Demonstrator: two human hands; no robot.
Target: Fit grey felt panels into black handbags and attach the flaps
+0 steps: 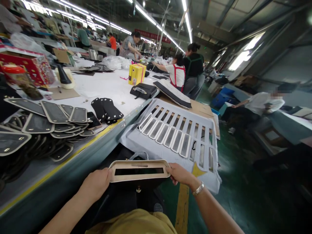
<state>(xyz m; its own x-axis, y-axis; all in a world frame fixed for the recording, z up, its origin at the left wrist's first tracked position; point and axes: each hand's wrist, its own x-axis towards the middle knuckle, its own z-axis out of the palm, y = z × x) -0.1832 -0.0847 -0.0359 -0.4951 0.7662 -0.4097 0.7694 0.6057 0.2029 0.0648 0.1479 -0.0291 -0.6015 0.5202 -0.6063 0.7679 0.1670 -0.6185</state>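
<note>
My left hand [99,184] grips the left end of a black handbag [136,185], and my right hand [179,174] grips its right end. The bag's long, rounded beige panel [119,178] faces up, with a dark rectangular slot in its middle. A small metal clasp [138,189] shows on the black front below. Behind the panel stands a handle loop [139,155] that looks wrapped in plastic. The bag hangs over my lap, and its lower part is lost in shadow.
Left, a white table [107,79] bears piles of dark pale-edged panels [55,112], black pieces [107,110], a yellow box [136,74] and a black bag [143,91]. Ahead, a slotted grey rack [151,146] holds several pale-rimmed panels [156,131]. People work beyond; one sits at right.
</note>
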